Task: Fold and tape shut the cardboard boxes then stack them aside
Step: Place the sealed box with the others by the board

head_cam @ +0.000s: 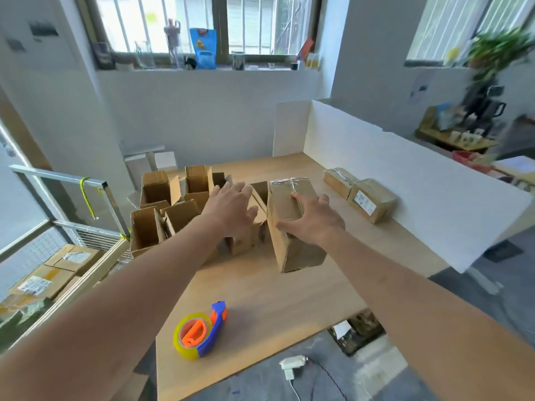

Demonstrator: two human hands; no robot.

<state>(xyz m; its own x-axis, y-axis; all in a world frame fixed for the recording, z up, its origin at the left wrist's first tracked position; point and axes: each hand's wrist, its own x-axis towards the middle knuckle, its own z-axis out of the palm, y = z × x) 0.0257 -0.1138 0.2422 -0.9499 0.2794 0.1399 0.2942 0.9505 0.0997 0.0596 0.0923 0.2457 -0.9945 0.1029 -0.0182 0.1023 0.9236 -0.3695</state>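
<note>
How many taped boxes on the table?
3. Two sealed boxes lie by the white divider at far right; a third, tape across its top, stands mid-table under the right hand. The left hand may hide others.

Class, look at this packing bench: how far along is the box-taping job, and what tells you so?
Early on. Done: two taped boxes lie aside by the white partition. In hand: the right hand holds a box taped at its far end, while the left hand reaches open over the open boxes. Left: those open boxes need folding and taping; the tape dispenser lies idle on the table.
</note>
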